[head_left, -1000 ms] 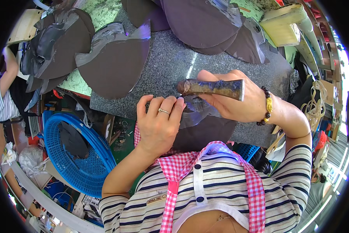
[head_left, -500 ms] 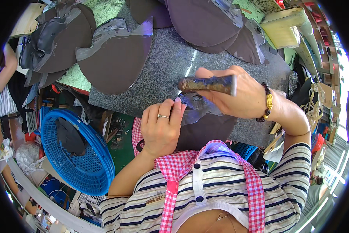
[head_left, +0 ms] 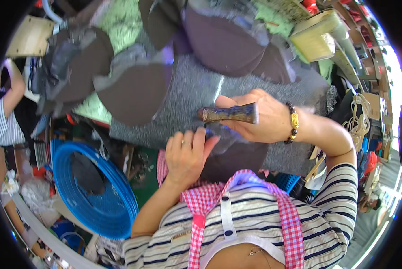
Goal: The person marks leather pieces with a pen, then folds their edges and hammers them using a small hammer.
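Note:
My right hand point(head_left: 268, 119) grips a hammer point(head_left: 230, 114) with a worn, brownish head. Most of its handle is hidden by the fist. Below it lies a dark brown sheet piece point(head_left: 239, 161) with a grey, shiny strip along its edge, on the grey stone slab. At that edge my left hand point(head_left: 186, 154) has its fingers bent and its thumb against the strip; the exact hold is partly hidden. The hammer head is just to the upper right of the left fingertips.
More dark brown pieces point(head_left: 136, 92) with grey edges lie across the far side of the slab point(head_left: 189, 98). Stacked blue plastic baskets point(head_left: 95, 193) stand at the lower left, with a dark piece inside. A yellowish block point(head_left: 315, 42) sits at the far right. Another person's arm point(head_left: 15, 85) shows at far left.
The whole view has shifted and blurred a little. The hammer is lower in the picture, and my left thumb has spread further from the fingers. Both hands stay at the same piece.

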`<state>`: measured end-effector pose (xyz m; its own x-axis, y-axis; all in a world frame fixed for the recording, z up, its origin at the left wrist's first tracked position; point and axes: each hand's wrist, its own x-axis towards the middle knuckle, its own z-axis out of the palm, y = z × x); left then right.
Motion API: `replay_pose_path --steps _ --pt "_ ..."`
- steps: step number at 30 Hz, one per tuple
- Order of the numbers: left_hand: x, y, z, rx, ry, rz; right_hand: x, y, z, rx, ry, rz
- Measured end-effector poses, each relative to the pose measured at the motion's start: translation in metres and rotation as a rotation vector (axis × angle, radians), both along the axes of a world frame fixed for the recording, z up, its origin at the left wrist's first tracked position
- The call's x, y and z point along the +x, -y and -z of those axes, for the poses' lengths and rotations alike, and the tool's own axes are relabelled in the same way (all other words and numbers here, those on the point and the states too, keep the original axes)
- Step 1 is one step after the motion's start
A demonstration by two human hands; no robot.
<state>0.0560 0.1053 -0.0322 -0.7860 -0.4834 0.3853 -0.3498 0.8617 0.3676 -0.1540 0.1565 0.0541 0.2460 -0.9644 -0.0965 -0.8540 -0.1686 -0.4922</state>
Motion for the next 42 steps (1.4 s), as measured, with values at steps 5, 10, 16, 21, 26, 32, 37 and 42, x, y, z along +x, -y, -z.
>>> replay_pose_path --steps 5,10,16,21,26,32,37,42 --pt "0.026 0.084 -0.04 -0.182 -0.188 -0.273 -0.046 -0.016 -0.004 -0.247 0.135 0.477" --pt "-0.061 0.158 -0.061 -0.284 -0.224 -0.165 -0.137 -0.01 -0.001 -0.496 0.017 0.74" --pt "-0.223 0.167 -0.061 -0.24 -0.159 0.434 -0.177 0.061 0.027 -0.443 -0.133 0.713" --pt "-0.186 0.157 -0.049 -0.503 -0.211 0.701 -0.158 0.054 0.038 -0.297 -0.104 0.719" --pt "-0.149 0.14 -0.047 -0.309 -0.325 0.591 -0.155 0.06 0.046 -0.252 -0.119 0.736" --pt "-0.124 0.128 -0.064 -0.386 -0.38 0.609 -0.161 0.055 0.04 -0.343 -0.215 0.804" --pt "-0.123 0.129 -0.046 -0.32 -0.254 0.51 -0.136 0.045 -0.002 -0.645 -0.119 0.752" --pt "-0.13 0.126 -0.04 -0.381 -0.292 0.535 -0.093 0.053 -0.019 -0.438 -0.158 0.448"
